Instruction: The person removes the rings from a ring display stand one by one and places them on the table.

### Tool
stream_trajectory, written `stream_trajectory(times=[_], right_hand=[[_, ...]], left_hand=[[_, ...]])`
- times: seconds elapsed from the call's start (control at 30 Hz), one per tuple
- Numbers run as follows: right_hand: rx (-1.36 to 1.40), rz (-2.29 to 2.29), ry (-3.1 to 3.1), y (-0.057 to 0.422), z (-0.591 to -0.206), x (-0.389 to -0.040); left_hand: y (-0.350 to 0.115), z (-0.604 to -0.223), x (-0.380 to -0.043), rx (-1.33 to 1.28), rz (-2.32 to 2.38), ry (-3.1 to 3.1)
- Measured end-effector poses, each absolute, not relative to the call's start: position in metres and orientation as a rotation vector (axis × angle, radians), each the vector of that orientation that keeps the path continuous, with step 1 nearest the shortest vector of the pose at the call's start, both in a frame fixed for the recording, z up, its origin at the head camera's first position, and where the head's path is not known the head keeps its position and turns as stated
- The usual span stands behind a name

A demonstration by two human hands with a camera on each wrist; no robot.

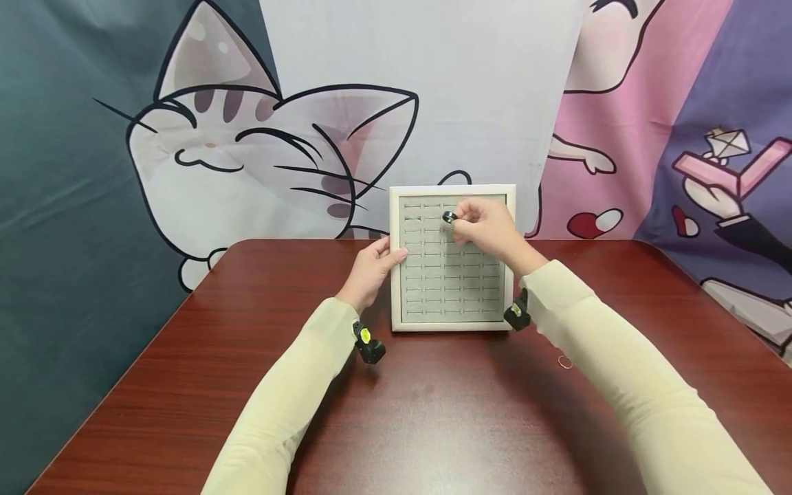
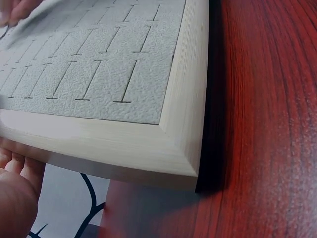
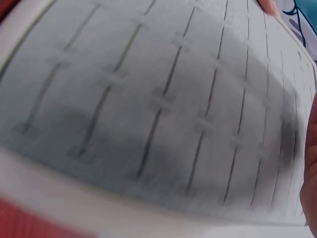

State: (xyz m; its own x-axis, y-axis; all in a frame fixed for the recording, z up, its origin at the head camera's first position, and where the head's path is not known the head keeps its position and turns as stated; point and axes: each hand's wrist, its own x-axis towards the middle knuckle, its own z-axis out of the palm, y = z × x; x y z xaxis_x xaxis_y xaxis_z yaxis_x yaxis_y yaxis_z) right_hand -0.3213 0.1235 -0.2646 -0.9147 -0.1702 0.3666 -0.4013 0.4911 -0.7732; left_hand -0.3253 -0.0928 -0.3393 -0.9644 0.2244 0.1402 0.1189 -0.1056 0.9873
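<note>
A ring display board with a pale frame and grey slotted padding stands tilted up on the table. My left hand grips its left edge, thumb on the front of the frame and fingers toward the back. In the left wrist view, part of the left hand shows beside the frame. A dark shiny ring is pinched by my right hand in front of the upper slots. Only an edge of the right hand appears in the right wrist view, close to the padding.
A thin gold-coloured ring lies on the reddish-brown table, beside the right sleeve. One slot at the board's upper left has a small shiny piece, too small to identify. Behind the table hangs a cartoon-printed cloth.
</note>
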Motion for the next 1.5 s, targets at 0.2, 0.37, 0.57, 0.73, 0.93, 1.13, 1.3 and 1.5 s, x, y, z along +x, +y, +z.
stream_trajectory(times=[0.2,0.37,0.57,0.73,0.93,1.13,1.3,1.5], right_hand=[[0.428,1.393,-2.512,0.156,-0.273,-0.31],[0.382,1.339,-2.543,0.179,-0.282,-0.299],[0.42,1.266,-2.595,0.201,-0.291,-0.283],[0.384,1.319,-2.661,0.22,-0.301,-0.267],[0.362,1.343,-2.711,0.246,-0.318,-0.249],[0.345,1.368,-2.753,0.265,-0.334,-0.232],[0.33,1.463,-2.812,0.276,-0.341,-0.218],[0.327,1.443,-2.951,0.287,-0.346,-0.21]], left_hand=[[-0.093,-0.34,-0.326,0.394,2.24,2.061],[-0.092,-0.339,-0.326,0.377,2.246,2.055],[-0.091,-0.338,-0.325,0.362,2.246,2.053],[-0.091,-0.338,-0.325,0.357,2.241,2.059],[-0.093,-0.337,-0.325,0.354,2.234,2.066],[-0.093,-0.338,-0.325,0.345,2.23,2.069],[-0.092,-0.34,-0.327,0.356,2.24,2.065],[-0.092,-0.341,-0.328,0.367,2.254,2.064]])
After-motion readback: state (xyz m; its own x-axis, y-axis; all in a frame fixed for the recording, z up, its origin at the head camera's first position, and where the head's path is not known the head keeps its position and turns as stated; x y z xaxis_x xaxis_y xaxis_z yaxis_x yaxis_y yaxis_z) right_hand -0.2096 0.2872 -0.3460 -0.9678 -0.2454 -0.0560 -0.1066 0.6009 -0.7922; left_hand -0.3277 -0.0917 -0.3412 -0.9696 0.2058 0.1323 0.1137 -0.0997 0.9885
